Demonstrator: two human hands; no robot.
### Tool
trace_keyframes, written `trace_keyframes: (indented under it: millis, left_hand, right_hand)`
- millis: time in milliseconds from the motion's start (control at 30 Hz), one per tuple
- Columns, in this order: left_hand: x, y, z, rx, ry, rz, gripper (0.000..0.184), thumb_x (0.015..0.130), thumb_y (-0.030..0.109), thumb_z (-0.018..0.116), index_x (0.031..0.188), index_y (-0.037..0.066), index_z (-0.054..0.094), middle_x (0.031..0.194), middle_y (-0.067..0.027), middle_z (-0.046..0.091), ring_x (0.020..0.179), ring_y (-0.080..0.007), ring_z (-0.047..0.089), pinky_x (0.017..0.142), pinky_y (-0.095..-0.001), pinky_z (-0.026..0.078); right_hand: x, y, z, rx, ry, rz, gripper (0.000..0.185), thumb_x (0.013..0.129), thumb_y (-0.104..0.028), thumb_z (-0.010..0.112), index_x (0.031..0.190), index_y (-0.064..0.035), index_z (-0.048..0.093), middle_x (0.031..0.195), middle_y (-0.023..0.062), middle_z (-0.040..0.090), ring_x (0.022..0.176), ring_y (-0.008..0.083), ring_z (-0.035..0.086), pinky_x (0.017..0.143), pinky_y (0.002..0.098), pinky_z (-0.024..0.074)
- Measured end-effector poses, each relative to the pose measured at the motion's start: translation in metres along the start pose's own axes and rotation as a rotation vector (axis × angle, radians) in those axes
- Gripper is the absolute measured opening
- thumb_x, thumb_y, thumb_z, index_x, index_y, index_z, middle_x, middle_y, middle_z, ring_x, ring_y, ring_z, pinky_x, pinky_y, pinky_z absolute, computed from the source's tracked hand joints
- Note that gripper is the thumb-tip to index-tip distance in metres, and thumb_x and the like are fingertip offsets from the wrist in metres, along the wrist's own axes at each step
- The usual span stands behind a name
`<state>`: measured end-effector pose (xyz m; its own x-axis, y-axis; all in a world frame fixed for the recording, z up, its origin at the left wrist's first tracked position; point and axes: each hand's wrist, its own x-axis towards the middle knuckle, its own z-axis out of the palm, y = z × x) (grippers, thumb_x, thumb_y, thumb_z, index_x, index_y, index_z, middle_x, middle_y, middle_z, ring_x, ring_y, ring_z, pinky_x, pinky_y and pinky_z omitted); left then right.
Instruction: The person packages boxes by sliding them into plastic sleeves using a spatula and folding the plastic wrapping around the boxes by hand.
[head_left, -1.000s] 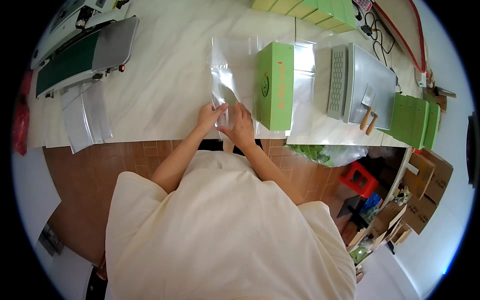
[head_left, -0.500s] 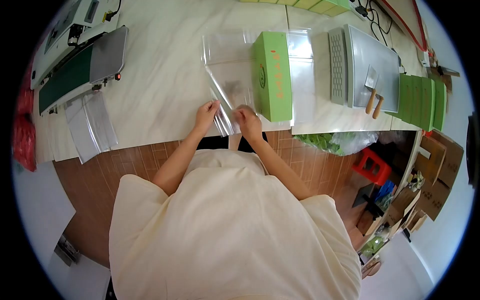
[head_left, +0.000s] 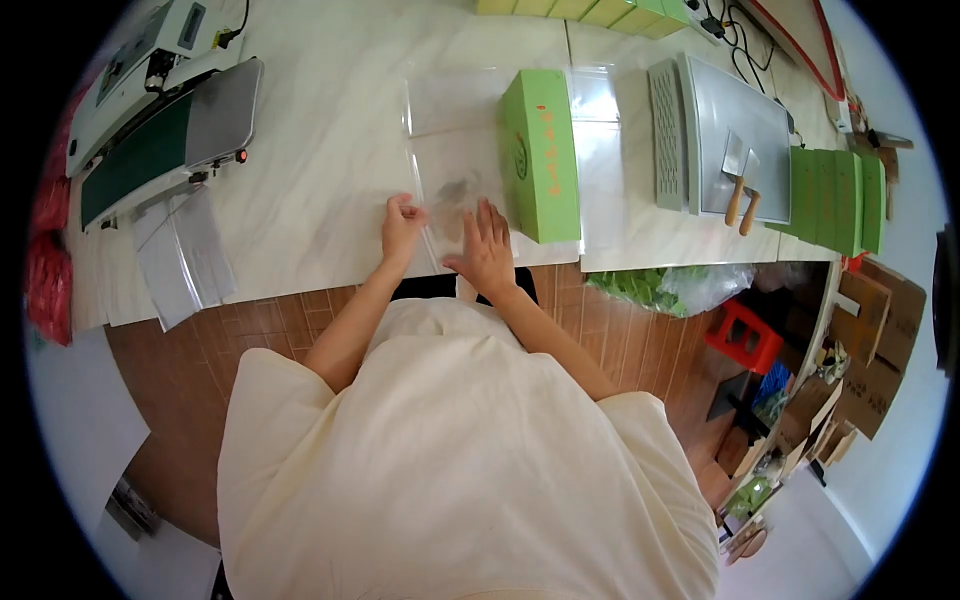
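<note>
A sheet of clear plastic film [head_left: 450,108] lies spread on the table in front of me. Across its right part rests a long green box [head_left: 545,165] with orange lettering on top. My left hand [head_left: 402,232] has its fingers curled in a pinch at the film's left edge. Flat on the film, left of the box's near end, lies my right hand [head_left: 485,252] with fingers apart, holding nothing.
A machine with a green belt [head_left: 135,165] stands at left, and a folded clear sheet [head_left: 185,250] hangs over the table edge. To the right are a grey metal hot plate [head_left: 735,130] with two wooden-handled scrapers [head_left: 741,190], and several green boxes [head_left: 835,200].
The film's near left part, held up and bunched between both hands before, now lies flatter. My right hand has opened and pressed down; my left hand has shifted slightly left.
</note>
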<state>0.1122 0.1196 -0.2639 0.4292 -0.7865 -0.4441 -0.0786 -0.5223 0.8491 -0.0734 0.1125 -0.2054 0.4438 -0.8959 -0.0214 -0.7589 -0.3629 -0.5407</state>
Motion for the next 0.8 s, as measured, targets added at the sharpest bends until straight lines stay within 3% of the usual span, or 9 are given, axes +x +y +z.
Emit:
trace_keyframes:
  millis: [33,67,167,267,300,400,500,700,800]
  left_hand:
    - [-0.004,0.004,0.002,0.034,0.023,0.029,0.037,0.087,0.014,0.068,0.118,0.005,0.050,0.088,-0.0069,0.062,0.075,-0.0156,0.062,0.068,-0.0294,0.051]
    - [-0.007,0.007,0.003,0.071,0.049,0.057,0.038,0.084,0.014,0.069,0.117,0.005,0.052,0.087,-0.0075,0.064,0.076,-0.0181,0.063,0.073,-0.0323,0.052]
    - [-0.011,0.004,-0.002,0.054,0.031,0.085,0.035,0.085,0.016,0.068,0.115,0.005,0.053,0.088,-0.0079,0.064,0.080,-0.0178,0.063,0.074,-0.0320,0.052]
    - [-0.012,0.003,-0.010,0.079,-0.065,0.015,0.032,0.090,0.016,0.066,0.116,0.003,0.053,0.096,-0.0064,0.061,0.085,-0.0147,0.061,0.074,-0.0289,0.052]
    - [-0.009,0.000,-0.010,0.088,-0.067,0.019,0.032,0.090,0.016,0.066,0.116,0.003,0.053,0.096,-0.0064,0.061,0.085,-0.0147,0.061,0.074,-0.0289,0.052]
    - [-0.003,-0.002,-0.008,0.153,-0.086,0.009,0.030,0.092,0.017,0.063,0.116,0.002,0.054,0.099,-0.0064,0.062,0.086,-0.0156,0.062,0.075,-0.0288,0.052]
    - [0.002,0.013,0.003,0.011,-0.121,0.018,0.041,0.087,0.030,0.069,0.114,0.001,0.059,0.097,-0.0091,0.066,0.089,-0.0182,0.065,0.080,-0.0307,0.051]
    - [0.006,0.055,0.023,0.083,-0.236,0.063,0.048,0.091,0.040,0.064,0.117,0.000,0.060,0.100,-0.0104,0.068,0.090,-0.0175,0.066,0.079,-0.0294,0.052]
    - [0.000,0.080,0.028,0.002,-0.425,-0.006,0.046,0.094,0.041,0.061,0.115,0.000,0.061,0.097,-0.0106,0.070,0.085,-0.0171,0.068,0.076,-0.0282,0.052]
  right_hand:
    - [0.002,-0.001,-0.001,-0.022,-0.109,0.001,0.090,0.073,-0.037,0.078,0.146,-0.0150,0.031,0.153,0.0224,0.024,0.141,0.0399,0.025,0.115,0.0504,0.0230]
    - [0.003,0.000,0.001,-0.015,-0.111,-0.014,0.090,0.073,-0.037,0.078,0.146,-0.0150,0.031,0.153,0.0224,0.024,0.141,0.0399,0.025,0.115,0.0504,0.0230]
    - [0.000,0.012,0.026,-0.153,-0.039,-0.026,0.083,0.076,-0.033,0.076,0.147,-0.0212,0.035,0.154,0.0219,0.025,0.137,0.0420,0.032,0.110,0.0515,0.0307]
    - [-0.001,0.025,0.037,-0.163,0.038,-0.077,0.070,0.085,-0.029,0.068,0.147,-0.0244,0.036,0.155,0.0173,0.027,0.142,0.0373,0.026,0.114,0.0500,0.0249]
    - [-0.001,0.025,0.037,-0.135,0.097,-0.077,0.055,0.088,-0.018,0.063,0.141,-0.0225,0.047,0.152,0.0151,0.033,0.140,0.0364,0.031,0.113,0.0498,0.0279]
    - [0.002,0.027,0.030,-0.069,0.110,-0.087,0.042,0.089,-0.010,0.059,0.131,-0.0160,0.057,0.147,0.0168,0.041,0.135,0.0372,0.038,0.110,0.0502,0.0303]
    - [0.005,0.020,0.025,0.144,0.237,-0.014,0.031,0.090,-0.008,0.057,0.120,-0.0074,0.062,0.135,0.0193,0.053,0.126,0.0398,0.047,0.106,0.0491,0.0358]
    - [0.005,0.011,0.002,0.456,0.251,0.172,0.030,0.094,-0.009,0.054,0.121,0.0021,0.059,0.119,0.0223,0.062,0.111,0.0392,0.056,0.097,0.0432,0.0432]
    - [0.001,0.009,-0.002,0.387,0.252,0.155,0.031,0.093,-0.010,0.056,0.121,0.0043,0.057,0.119,0.0229,0.060,0.109,0.0401,0.056,0.097,0.0435,0.0430]
